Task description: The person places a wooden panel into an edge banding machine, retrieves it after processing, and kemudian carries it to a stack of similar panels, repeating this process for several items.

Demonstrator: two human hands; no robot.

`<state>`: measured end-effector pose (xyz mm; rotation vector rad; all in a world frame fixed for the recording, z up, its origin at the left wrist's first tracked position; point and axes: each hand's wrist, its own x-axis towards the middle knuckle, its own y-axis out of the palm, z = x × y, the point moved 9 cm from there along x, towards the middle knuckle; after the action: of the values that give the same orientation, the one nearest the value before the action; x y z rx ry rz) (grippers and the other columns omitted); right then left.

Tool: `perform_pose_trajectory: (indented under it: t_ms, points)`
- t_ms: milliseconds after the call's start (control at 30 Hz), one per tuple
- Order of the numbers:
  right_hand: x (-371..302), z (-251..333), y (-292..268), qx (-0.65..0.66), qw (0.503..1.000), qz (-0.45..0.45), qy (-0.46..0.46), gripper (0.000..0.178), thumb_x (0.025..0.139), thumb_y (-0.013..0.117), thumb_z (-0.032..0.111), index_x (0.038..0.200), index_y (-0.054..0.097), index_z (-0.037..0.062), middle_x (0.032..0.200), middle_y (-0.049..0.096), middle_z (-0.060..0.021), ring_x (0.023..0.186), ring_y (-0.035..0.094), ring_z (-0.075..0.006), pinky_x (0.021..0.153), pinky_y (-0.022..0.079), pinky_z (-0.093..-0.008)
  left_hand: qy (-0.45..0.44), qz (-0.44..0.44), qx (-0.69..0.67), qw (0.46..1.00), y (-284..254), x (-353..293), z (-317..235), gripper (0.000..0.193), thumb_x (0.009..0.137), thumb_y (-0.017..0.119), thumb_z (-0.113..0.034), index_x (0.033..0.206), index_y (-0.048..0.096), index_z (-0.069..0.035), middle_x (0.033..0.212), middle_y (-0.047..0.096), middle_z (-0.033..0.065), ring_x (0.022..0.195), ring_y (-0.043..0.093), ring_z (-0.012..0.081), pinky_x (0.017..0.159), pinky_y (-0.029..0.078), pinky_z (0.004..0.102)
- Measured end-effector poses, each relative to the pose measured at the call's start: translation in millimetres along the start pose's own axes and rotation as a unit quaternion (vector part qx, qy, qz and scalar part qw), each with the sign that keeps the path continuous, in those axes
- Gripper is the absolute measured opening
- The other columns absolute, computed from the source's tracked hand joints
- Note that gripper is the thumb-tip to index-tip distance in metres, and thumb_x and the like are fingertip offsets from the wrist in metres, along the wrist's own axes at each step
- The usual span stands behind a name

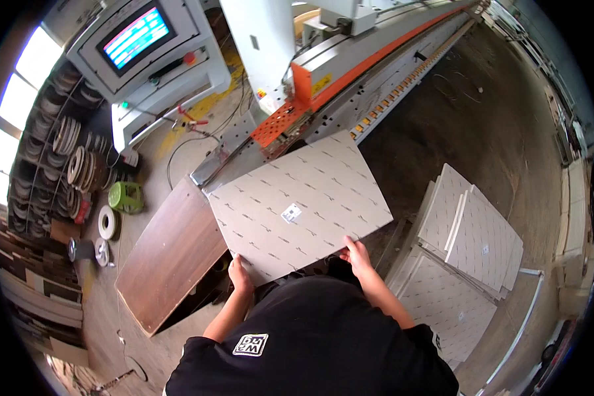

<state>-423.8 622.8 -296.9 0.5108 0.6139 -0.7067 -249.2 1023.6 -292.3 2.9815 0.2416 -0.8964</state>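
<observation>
Both my hands hold a light grey rectangular panel (323, 191) covered in repeated print, with a small white label near its middle. My left hand (241, 274) grips the near left corner, thumb on top. At the near edge, toward the right, my right hand (356, 256) has its thumb over the face and its fingers hidden beneath. The panel's far edge lies at the near end of a long machine (369, 63) with an orange guard (280, 127). Whether the panel rests on the machine bed or is held just above it, I cannot tell.
On my left stands a brown wood-grain board (171, 257). Stacked panels (468, 231) like mine lie on my right beside a metal frame (518, 330). A control cabinet with a lit screen (135, 39), a green container (126, 197) and edging rolls (86, 168) are at far left.
</observation>
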Motion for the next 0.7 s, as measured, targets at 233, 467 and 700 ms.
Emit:
perform_pose_trajectory:
  t_ms: [233, 467, 700]
  points:
    - [19, 41, 100, -0.314, 0.944, 0.105, -0.012, 0.043, 0.098, 0.057, 0.041, 0.100, 0.064, -0.0011, 0.087, 0.070, -0.0082, 0.068, 0.069, -0.0154, 0.059, 0.052, -0.0268, -0.198, 0.167, 0.087, 0.962, -67, -39, 19, 0.057, 0.101, 0.042, -0.051, 0.118, 0.057, 0.001, 0.106, 0.067, 0.0158, 0.087, 0.069, 0.0257, 0.074, 0.058, 0.0402]
    - [31, 57, 152, -0.398, 0.910, 0.108, -0.040, 0.043, 0.100, 0.055, 0.034, 0.078, 0.065, -0.0020, 0.062, 0.064, -0.0070, 0.053, 0.060, -0.0126, 0.051, 0.048, -0.0271, -0.192, 0.048, 0.030, 0.980, -70, -40, 28, 0.061, 0.097, 0.044, -0.061, 0.104, 0.065, -0.004, 0.078, 0.066, 0.0070, 0.052, 0.055, 0.0166, 0.042, 0.037, 0.0288]
    - [50, 76, 133, -0.345, 0.935, 0.059, -0.057, 0.043, 0.099, 0.056, 0.034, 0.076, 0.064, -0.0007, 0.059, 0.061, -0.0052, 0.049, 0.056, -0.0113, 0.049, 0.045, -0.0259, -0.182, 0.003, -0.049, 0.982, -30, -39, 27, 0.061, 0.096, 0.047, -0.062, 0.109, 0.062, -0.005, 0.080, 0.062, 0.0042, 0.050, 0.046, 0.0142, 0.041, 0.027, 0.0273]
